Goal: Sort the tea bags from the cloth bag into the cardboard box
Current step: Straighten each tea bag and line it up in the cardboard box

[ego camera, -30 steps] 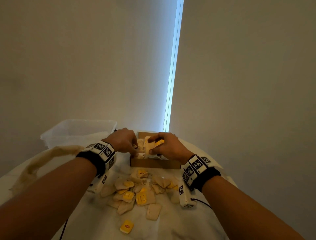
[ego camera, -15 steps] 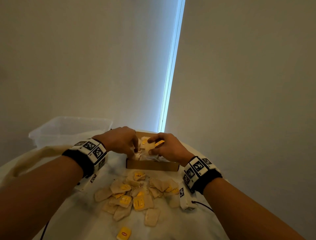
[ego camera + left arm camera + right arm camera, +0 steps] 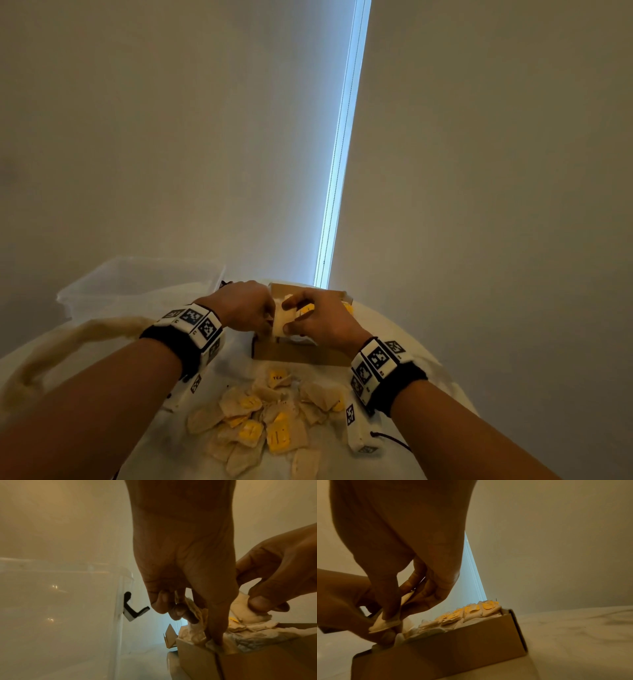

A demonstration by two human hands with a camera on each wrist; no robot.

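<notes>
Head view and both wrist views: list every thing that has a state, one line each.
Brown cardboard box: open, packed with upright tea bags.
Pale paper tea bag with yellow tag: pinched above the box.
Right hand: pinches that tea bag.
Left hand: fingers down among the boxed bags.
Loose tea bags: heaped on the table.
Clear plastic tub: lidless.

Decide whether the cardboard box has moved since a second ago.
No. The cardboard box sits lower in the head view, but so does the loose tea bag pile in front of it; their gap is unchanged, so only the camera moved.
</notes>
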